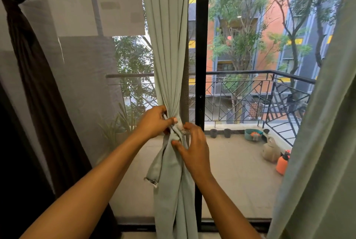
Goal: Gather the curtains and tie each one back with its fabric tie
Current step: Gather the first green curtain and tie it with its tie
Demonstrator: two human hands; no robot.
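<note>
Nearest, the two forearms reach up from the bottom edge and meet at the waist of the pale green curtain (167,55), whose long axis hangs straight down in the middle of the view. The left hand (154,123) is on the curtain's left side, fingers curled round the gathered folds and thumb pressed across the front. The right hand (194,148) sits just right and slightly lower; its thumb and bent fingers seem to pinch the fabric tie (174,135), though the bunched cloth hides the exact grip. The tie wraps the gather between both hands, and its frayed loose tail (155,169) drops down and to the left, so the left hand is nearer for catching it and drawing the knot tight. Just beyond stands the black door frame (202,46). At far left a dark brown curtain (34,65) is already tied; at right a second green curtain (317,152) hangs loose
</note>
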